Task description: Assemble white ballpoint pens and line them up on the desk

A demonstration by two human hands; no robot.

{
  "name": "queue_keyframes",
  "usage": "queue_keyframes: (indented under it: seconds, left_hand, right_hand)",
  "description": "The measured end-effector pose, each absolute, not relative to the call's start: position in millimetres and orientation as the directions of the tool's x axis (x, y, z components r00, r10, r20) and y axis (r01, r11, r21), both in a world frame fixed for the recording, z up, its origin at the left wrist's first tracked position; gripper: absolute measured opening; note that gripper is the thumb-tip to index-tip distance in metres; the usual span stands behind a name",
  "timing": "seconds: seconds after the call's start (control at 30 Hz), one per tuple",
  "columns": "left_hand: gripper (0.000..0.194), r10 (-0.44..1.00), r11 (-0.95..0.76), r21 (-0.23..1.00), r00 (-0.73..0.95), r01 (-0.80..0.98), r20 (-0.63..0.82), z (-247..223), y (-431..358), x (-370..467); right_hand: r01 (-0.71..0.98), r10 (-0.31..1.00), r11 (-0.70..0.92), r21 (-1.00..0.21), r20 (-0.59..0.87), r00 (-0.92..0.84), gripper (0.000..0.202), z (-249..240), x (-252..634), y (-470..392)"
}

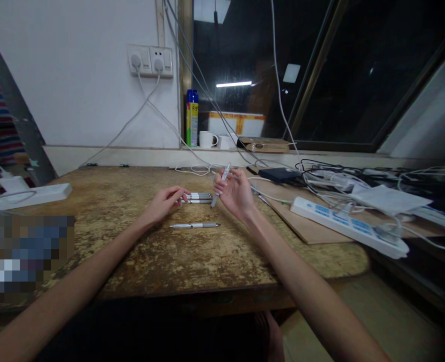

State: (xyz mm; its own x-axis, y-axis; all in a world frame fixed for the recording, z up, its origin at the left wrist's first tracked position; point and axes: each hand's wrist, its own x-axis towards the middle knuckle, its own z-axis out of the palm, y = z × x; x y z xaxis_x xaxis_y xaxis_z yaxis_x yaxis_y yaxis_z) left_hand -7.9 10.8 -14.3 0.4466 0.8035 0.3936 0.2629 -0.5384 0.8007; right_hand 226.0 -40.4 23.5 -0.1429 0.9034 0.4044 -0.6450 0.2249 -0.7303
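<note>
Several white and grey pens (pixel 199 198) lie side by side on the worn wooden table (pixel 131 266). At their left ends rests my left hand (pixel 168 201), its fingers bent and close together over the pens; whether it grips one is hard to tell. Just right of the row, my right hand (pixel 236 192) is raised, holding another pen (pixel 225 173) that tilts up with its lower end near the pens. Closer to me, a single pen (pixel 195 225) lies crosswise on the table, touched by neither hand.
A white power strip (pixel 348 226) and a brown board (pixel 301 221) lie at the right, with tangled cables and a black box (pixel 278 175) behind. Another power strip (pixel 37 196) is at the left. A spray can (pixel 192 118) and white mug (pixel 207 139) stand on the windowsill.
</note>
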Motion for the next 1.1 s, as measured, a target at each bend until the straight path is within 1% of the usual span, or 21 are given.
queue_keyframes:
  seconds: [0.07,0.13,0.2,0.23,0.3,0.33,0.37,0.43,0.47,0.5,0.57,0.63,0.7,0.8,0.9,0.97,1.1]
  left_hand:
    - [0.041,0.797,-0.544,0.801,0.451,0.25,0.401,-14.6,10.8,-8.0]
    - [0.04,0.789,-0.547,0.806,0.461,0.224,0.407,-13.8,9.4,-8.4]
    - [0.042,0.778,-0.544,0.818,0.477,0.186,0.408,-11.8,6.3,-8.5]
    - [0.046,0.773,-0.542,0.824,0.485,0.167,0.41,-10.3,4.1,-8.2]
    - [0.057,0.754,-0.547,0.826,0.509,0.137,0.415,-7.1,-0.6,-7.1]
    - [0.059,0.742,-0.554,0.822,0.524,0.129,0.418,-5.8,-2.7,-6.2]
    - [0.055,0.73,-0.564,0.815,0.541,0.13,0.418,-4.9,-4.3,-5.4]
    - [0.041,0.713,-0.58,0.8,0.571,0.155,0.407,-4.6,-5.2,-4.3]
    - [0.035,0.716,-0.579,0.796,0.576,0.175,0.394,-5.3,-4.3,-4.3]
    - [0.032,0.728,-0.572,0.797,0.57,0.196,0.382,-6.3,-2.6,-4.8]
    - [0.032,0.765,-0.544,0.807,0.532,0.232,0.363,-8.5,2.7,-7.5]
    - [0.034,0.797,-0.521,0.814,0.487,0.257,0.356,-9.3,8.5,-11.9]
    - [0.034,0.808,-0.514,0.808,0.479,0.288,0.344,-8.0,12.7,-17.1]
    - [0.031,0.785,-0.523,0.777,0.552,0.349,0.28,-2.1,13.0,-24.4]
    - [0.03,0.75,-0.528,0.733,0.64,0.428,0.166,6.0,7.7,-30.3]
    - [0.03,0.734,-0.531,0.694,0.673,0.487,0.089,11.0,3.8,-33.0]
    - [0.032,0.681,-0.546,0.643,0.731,0.538,-0.034,16.8,-0.2,-35.4]
  right_hand:
    - [-0.616,0.909,0.23,-0.753,0.393,-0.142,0.02,20.4,223.1,-36.9]
    - [-0.534,0.917,0.267,-0.803,0.382,-0.116,0.019,15.4,220.8,-33.0]
    - [-0.386,0.918,0.321,-0.865,0.385,-0.099,0.026,9.1,219.5,-30.0]
    - [-0.29,0.915,0.344,-0.893,0.388,-0.112,0.029,5.8,219.2,-29.1]
    - [-0.101,0.898,0.38,-0.919,0.393,-0.195,0.032,-0.7,218.8,-28.6]
    - [-0.025,0.885,0.398,-0.917,0.391,-0.252,0.033,-3.6,218.4,-28.9]
    - [0.035,0.868,0.416,-0.909,0.385,-0.312,0.033,-6.2,218.0,-29.3]
    - [0.114,0.839,0.438,-0.892,0.36,-0.408,0.033,-10.5,217.2,-29.8]
    - [0.152,0.837,0.438,-0.886,0.34,-0.429,0.033,-12.3,217.2,-29.4]
    - [0.2,0.845,0.433,-0.879,0.319,-0.429,0.033,-13.8,217.8,-28.4]
    - [0.32,0.88,0.416,-0.851,0.287,-0.38,0.033,-16.1,221.3,-24.8]
    - [0.442,0.91,0.396,-0.805,0.28,-0.306,0.031,-17.3,227.3,-20.2]
    - [0.521,0.918,0.393,-0.758,0.284,-0.278,0.031,-17.7,234.2,-16.7]
    - [0.546,0.902,0.411,-0.73,0.237,-0.362,0.031,-18.3,241.9,-15.9]
    - [0.505,0.858,0.425,-0.751,0.157,-0.489,0.027,-20.5,244.6,-17.6]
    - [0.485,0.823,0.452,-0.749,0.14,-0.551,0.027,-22.7,244.7,-17.7]
    - [0.473,0.776,0.471,-0.745,0.095,-0.623,0.031,-26.3,244.2,-15.3]
